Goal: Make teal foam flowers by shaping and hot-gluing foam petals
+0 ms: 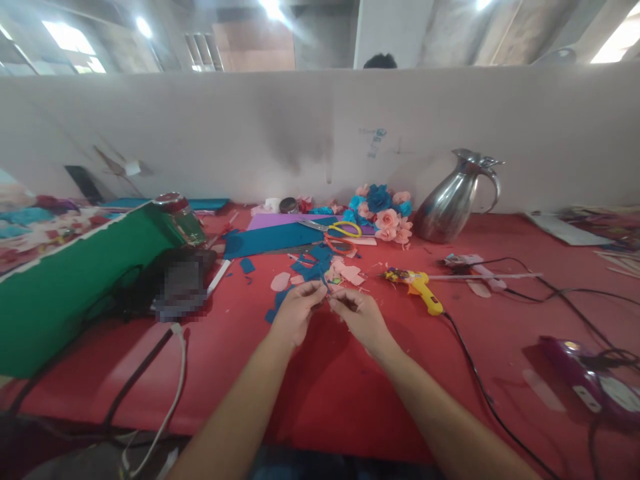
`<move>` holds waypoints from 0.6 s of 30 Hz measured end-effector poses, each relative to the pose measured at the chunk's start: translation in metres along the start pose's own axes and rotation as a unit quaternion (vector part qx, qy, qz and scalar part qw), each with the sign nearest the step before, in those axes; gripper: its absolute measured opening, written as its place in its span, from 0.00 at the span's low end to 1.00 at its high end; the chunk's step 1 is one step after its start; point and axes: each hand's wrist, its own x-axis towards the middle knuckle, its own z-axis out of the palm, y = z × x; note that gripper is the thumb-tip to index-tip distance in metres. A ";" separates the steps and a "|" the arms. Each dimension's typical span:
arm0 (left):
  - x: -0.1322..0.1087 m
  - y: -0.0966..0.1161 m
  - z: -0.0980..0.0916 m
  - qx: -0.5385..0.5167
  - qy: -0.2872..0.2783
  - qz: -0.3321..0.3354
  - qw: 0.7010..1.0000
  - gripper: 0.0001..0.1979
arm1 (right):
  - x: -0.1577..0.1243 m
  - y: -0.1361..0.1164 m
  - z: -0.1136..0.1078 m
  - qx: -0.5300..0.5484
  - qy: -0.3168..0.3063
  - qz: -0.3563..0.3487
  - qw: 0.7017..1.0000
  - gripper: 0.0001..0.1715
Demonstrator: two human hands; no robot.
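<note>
Over the front middle of the red table, my left hand (296, 312) is closed, pinching a small strip of blue paper (325, 283) between thumb and fingertips. My right hand (364, 320) meets it from the other side, its thumb and fingers pinched at the lower end of the same strip. The strip's exact shape is partly hidden by the fingers. Just beyond lie pink paper petals (345, 271) and blue paper scraps (314, 267). Scissors with a yellow handle (347, 229) and an orange handle (341, 245) rest behind them on a blue paper sheet (270, 238).
Right of my hands lies a yellow glue gun (425, 293) with a trailing cord. Behind it are a pink glue gun (483, 270), a steel jug (447, 200) and pink and blue paper flowers (387, 217). A green board (75, 293) and glass jar (183, 220) stand left; a purple power strip (585, 380) sits right.
</note>
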 end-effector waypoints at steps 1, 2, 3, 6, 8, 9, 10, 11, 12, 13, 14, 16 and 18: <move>0.000 0.000 0.000 -0.002 -0.001 -0.001 1.000 0.12 | 0.000 0.000 0.000 0.000 0.001 0.002 1.000 0.10; 0.000 0.000 0.001 -0.004 0.001 0.004 1.000 0.13 | 0.000 0.000 0.000 0.000 0.001 0.004 1.000 0.10; 0.000 0.001 0.001 -0.007 0.004 0.010 1.000 0.13 | 0.000 0.000 0.000 0.001 0.001 0.006 1.000 0.10; -0.001 0.002 0.001 -0.004 0.000 0.012 1.000 0.12 | 0.000 0.001 0.000 0.002 -0.001 0.007 1.000 0.10; -0.001 0.002 0.001 0.004 -0.010 -0.002 1.000 0.12 | 0.000 0.001 0.000 0.002 0.002 0.003 1.000 0.09; -0.001 0.002 0.001 0.006 -0.011 -0.006 1.000 0.12 | 0.000 0.001 0.000 0.001 0.003 0.002 1.000 0.09; -0.001 0.003 0.001 0.006 -0.010 -0.006 1.000 0.12 | 0.000 0.001 0.000 0.001 0.003 0.001 1.000 0.10; -0.001 0.002 0.000 0.006 -0.008 -0.005 1.000 0.12 | 0.000 0.001 0.001 0.001 0.004 0.000 1.000 0.10; -0.001 0.002 0.000 0.006 -0.008 -0.006 1.000 0.12 | 0.000 0.001 0.001 0.001 0.003 -0.001 1.000 0.10; -0.002 0.002 0.000 0.008 -0.011 -0.010 1.000 0.12 | 0.000 0.002 0.001 0.001 0.003 -0.002 1.000 0.10; -0.002 0.002 0.000 0.012 -0.013 -0.014 1.000 0.12 | 0.000 0.002 0.001 0.001 0.004 -0.003 1.000 0.11; -0.002 0.002 0.001 0.021 -0.016 -0.020 0.999 0.13 | 0.000 0.003 0.001 -0.001 0.007 -0.004 1.000 0.11; -0.003 0.002 0.002 0.020 -0.014 -0.013 1.000 0.13 | 0.000 0.003 0.001 -0.002 0.008 -0.005 1.000 0.11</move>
